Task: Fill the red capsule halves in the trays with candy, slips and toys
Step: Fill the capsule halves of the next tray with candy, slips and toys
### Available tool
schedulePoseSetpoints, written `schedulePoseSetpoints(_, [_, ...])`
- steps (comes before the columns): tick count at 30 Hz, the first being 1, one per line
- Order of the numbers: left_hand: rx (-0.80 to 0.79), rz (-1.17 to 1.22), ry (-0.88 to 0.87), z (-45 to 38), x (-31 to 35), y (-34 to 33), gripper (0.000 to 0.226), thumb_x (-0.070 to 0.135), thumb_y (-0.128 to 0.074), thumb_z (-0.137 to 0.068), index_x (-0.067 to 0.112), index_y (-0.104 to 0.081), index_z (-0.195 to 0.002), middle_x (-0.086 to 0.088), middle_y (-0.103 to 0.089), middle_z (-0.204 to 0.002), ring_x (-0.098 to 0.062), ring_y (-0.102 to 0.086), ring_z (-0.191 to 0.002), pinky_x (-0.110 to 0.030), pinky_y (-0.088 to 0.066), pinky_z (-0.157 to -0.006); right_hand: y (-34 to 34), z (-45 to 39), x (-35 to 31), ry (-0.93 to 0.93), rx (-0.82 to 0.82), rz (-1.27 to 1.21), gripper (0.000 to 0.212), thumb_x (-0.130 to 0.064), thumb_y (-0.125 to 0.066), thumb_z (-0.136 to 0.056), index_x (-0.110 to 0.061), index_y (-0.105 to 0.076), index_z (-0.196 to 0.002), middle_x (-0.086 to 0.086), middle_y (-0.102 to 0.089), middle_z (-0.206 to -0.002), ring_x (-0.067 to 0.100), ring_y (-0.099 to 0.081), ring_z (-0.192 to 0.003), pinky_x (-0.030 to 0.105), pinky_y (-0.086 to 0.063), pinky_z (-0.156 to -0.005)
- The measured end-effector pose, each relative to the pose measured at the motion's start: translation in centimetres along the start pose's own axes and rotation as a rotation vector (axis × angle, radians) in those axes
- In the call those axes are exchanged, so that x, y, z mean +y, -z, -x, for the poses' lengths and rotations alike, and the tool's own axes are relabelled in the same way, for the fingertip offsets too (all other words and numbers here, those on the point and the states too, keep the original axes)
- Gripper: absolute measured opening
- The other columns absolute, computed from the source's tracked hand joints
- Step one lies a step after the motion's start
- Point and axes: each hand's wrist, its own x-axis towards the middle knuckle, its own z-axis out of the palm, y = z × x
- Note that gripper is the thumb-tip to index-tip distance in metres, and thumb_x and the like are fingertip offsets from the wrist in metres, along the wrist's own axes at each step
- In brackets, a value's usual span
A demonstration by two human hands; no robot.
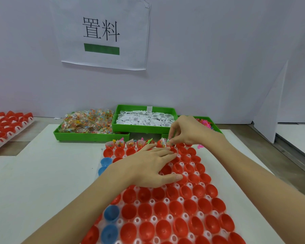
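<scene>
- Far to the left of the main tray (167,203), at the counter's (42,173) edge, sits a second white tray (16,128) stocked with red halves.
- Behind the main tray and to its left, a green bin (74,136) holds a heap of clear candy packets (88,120).
- Along the main tray's left edge a few blue halves (111,213) sit among the red ones.
- The main tray itself lies on the white counter in front of the person, its pockets filled with open red capsule halves (144,210), nearly all of them empty.
- Only the tray's far row is loaded: those filled halves (120,144) show candy, white slips and small bright toys sticking up.
- The left hand (148,166) lies flat on the tray's middle rows, fingers spread and loose, gripping nothing, fingertips touching the red halves.
- Directly behind the main tray, a raised green bin (144,128) is full of folded white paper slips (144,118); a printed paper sign (102,32) hangs on the wall above it.
- The right hand (185,131) hovers at the far row's right part, thumb and fingers pinched on a small item (169,140) at a capsule's mouth; what it is I cannot tell.
- Behind the tray's right corner, partly hidden by that hand, a third green bin (213,124) holds pink and coloured toys (205,123).
- A pink toy (200,147) lies on the counter just beside the tray's far right corner.
</scene>
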Motion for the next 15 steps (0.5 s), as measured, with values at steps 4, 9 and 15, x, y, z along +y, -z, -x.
schedulePoseSetpoints(4, [-0.002,0.0,0.0,-0.04,-0.05,0.02,0.085,0.078,-0.022,-0.096,0.028,-0.016,-0.164,0.01,-0.013,-0.171,-0.005,-0.003,-0.157,-0.038,0.009,-0.128,-0.5,-0.31,-0.34,-0.04,-0.011,0.034,0.014,-0.024,-0.086,-0.081,-0.021,-0.073,-0.085,-0.012,-0.063,-0.079,0.007,-0.064,-0.073,0.019,-0.048,-0.061])
schedulePoseSetpoints(9, [-0.015,0.001,0.004,-0.04,-0.19,0.0,0.085,0.078,-0.022,-0.096,0.029,-0.014,-0.164,0.01,-0.012,-0.171,-0.006,-0.003,-0.157,-0.04,0.009,-0.128,-0.31,-0.44,-0.64,-0.059,0.002,0.034,0.02,-0.023,-0.088,-0.078,-0.019,-0.07,-0.085,-0.001,-0.072,-0.087,0.017,-0.072,-0.08,0.026,-0.055,-0.067])
schedulePoseSetpoints(15, [-0.02,-0.003,0.0,-0.01,-0.19,0.07,0.085,0.078,-0.023,-0.096,0.028,-0.014,-0.164,0.01,-0.011,-0.171,-0.007,-0.003,-0.157,-0.039,0.009,-0.128,-0.61,-0.12,-0.75,0.016,0.017,0.101,0.005,-0.017,-0.084,-0.082,-0.016,-0.081,-0.086,0.001,-0.077,-0.083,0.008,-0.069,-0.071,0.014,-0.049,-0.062])
